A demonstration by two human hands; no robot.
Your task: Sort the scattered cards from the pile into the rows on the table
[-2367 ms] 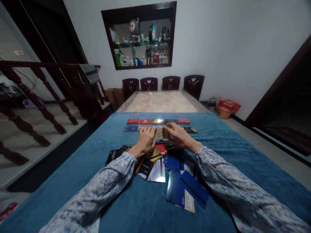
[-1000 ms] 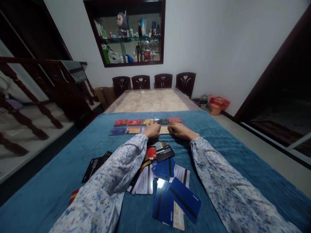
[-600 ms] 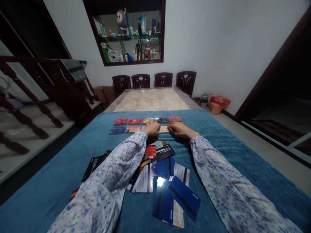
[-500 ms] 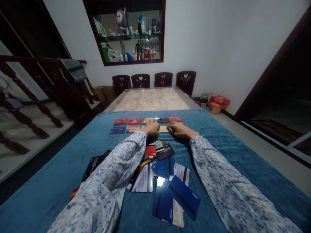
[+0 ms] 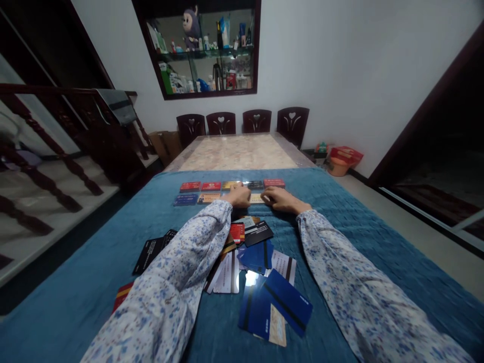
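Observation:
A pale yellow bank card [image 5: 256, 198] lies in the nearer of two neat rows, between my hands. My left hand [image 5: 239, 195], its fingers curled together, is at the card's left edge. At its right edge, my right hand [image 5: 283, 200] has its fingertips closed down on it. Beside my left hand in the same row are an orange card [image 5: 209, 198] and a blue card [image 5: 185, 199]. The far row holds red cards [image 5: 190, 187], a gold card [image 5: 229, 185], a black card [image 5: 255, 185] and another red card [image 5: 274, 183]. My left fingertips are partly hidden.
Loose cards overlap nearer me, among them blue cards [image 5: 289, 301], a white card [image 5: 228, 275] and a black card [image 5: 259, 233]. More black cards [image 5: 148, 254] lie left of my left sleeve. A blue cloth [image 5: 94, 282] covers this end of the table. Chairs [image 5: 257, 121] stand beyond.
The view has shifted slightly. Both hands stay at the same pale card, with only small finger movement; the rows and loose cards keep their places.

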